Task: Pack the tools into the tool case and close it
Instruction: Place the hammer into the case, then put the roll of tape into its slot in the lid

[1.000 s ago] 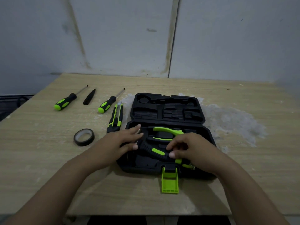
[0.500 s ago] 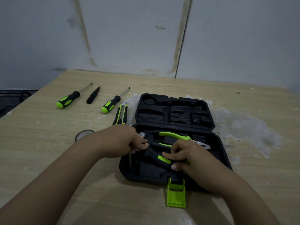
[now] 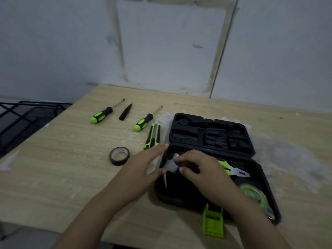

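The black tool case (image 3: 265, 178) lies open on the table, lid (image 3: 212, 133) folded back, green latch (image 3: 212, 221) hanging at the front. Both hands meet over its left end on a hammer (image 3: 169, 166). My left hand (image 3: 143, 164) grips the metal head and my right hand (image 3: 199, 166) pinches the neck just behind it; the handle is hidden under my right hand. Green-handled pliers (image 3: 237, 170) and a green tape measure (image 3: 253, 194) sit inside the case.
On the table left of the case lie a utility knife (image 3: 152, 136), a tape roll (image 3: 119, 156), two green-and-black screwdrivers (image 3: 102, 115) (image 3: 143, 121) and a small black piece (image 3: 125, 112). A black wire rack (image 3: 27, 115) stands beyond the table's left edge.
My right hand has slid up the hammer from the handle to the neck beside my left hand. The tape measure it covered now shows. The view has swung left and up.
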{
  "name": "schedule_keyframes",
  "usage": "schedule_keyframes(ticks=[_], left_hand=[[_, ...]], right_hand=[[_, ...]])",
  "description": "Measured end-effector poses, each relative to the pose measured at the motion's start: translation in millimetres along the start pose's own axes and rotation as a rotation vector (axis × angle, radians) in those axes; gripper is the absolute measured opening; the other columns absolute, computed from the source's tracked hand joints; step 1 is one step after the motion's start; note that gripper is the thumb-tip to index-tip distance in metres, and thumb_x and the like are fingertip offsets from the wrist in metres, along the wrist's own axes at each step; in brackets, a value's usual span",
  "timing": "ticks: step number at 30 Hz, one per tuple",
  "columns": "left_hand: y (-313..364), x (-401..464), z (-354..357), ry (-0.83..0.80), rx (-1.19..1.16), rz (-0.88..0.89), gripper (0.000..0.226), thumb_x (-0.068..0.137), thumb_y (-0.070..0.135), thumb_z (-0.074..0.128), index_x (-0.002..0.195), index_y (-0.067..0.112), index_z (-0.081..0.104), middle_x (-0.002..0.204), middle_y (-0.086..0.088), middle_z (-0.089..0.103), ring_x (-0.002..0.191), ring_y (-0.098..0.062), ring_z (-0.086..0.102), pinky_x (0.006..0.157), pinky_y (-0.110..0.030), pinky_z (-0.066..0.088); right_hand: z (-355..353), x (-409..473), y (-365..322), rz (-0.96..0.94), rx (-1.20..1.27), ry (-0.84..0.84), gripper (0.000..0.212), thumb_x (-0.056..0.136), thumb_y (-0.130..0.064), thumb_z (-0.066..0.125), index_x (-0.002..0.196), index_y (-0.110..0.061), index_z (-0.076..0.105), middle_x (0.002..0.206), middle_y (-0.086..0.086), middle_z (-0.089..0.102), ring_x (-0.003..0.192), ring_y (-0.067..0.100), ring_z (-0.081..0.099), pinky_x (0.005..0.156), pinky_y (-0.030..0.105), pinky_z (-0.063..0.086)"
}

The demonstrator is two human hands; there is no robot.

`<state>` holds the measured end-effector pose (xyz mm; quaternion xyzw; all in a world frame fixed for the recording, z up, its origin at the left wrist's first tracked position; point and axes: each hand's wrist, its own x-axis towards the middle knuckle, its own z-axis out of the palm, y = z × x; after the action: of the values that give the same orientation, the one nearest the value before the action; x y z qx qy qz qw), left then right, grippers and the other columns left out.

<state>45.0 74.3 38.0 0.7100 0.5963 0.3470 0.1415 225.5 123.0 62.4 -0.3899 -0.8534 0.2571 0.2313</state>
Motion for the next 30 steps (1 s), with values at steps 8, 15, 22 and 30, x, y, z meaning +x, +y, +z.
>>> schedule_keyframes(ticks=[8,15,22,30], left_hand=[[-64,-17,-34,0.226,0.136,-0.352,0.070,0.072,0.024,0.072,0.135,0.016,0.042,0.133,-0.003,0.052,0.123,-0.017,0.047,0.096,-0.019,0.031],[-81,-16,-38,0.211,0.020,-0.405,0.055,0.069,0.016,0.072,0.121,0.015,0.053,0.114,-0.003,0.064,0.106,-0.020,0.058,0.078,-0.014,0.039],[-60,37,-47,0.339,-0.376,-0.348,0.029,0.078,0.019,0.071,0.096,0.028,0.050,0.109,0.000,0.053,0.093,-0.003,0.060,0.065,-0.005,0.047],[-24,131,0,0.347,-0.527,-0.275,0.016,0.093,0.026,0.049,0.106,0.020,0.055,0.113,-0.004,0.059,0.096,-0.015,0.061,0.088,-0.039,0.053]], right_hand=[[65,69,-56,-0.156,-0.041,-0.184,0.033,0.086,-0.008,0.055,0.119,-0.009,0.059,0.129,0.008,0.057,0.119,0.022,0.050,0.101,0.029,0.037],[95,99,-62,-0.201,-0.135,-0.308,0.045,0.079,-0.001,0.049,0.120,-0.018,0.060,0.125,0.008,0.059,0.115,0.028,0.054,0.095,0.039,0.046],[43,113,-46,-0.136,0.047,-0.062,0.036,0.086,-0.001,0.054,0.116,-0.019,0.063,0.119,-0.002,0.063,0.100,0.004,0.057,0.084,0.009,0.039],[-7,147,20,0.153,0.252,0.370,0.032,0.087,-0.017,0.062,0.118,-0.024,0.064,0.090,0.000,0.059,0.074,0.010,0.055,0.069,0.009,0.041]])
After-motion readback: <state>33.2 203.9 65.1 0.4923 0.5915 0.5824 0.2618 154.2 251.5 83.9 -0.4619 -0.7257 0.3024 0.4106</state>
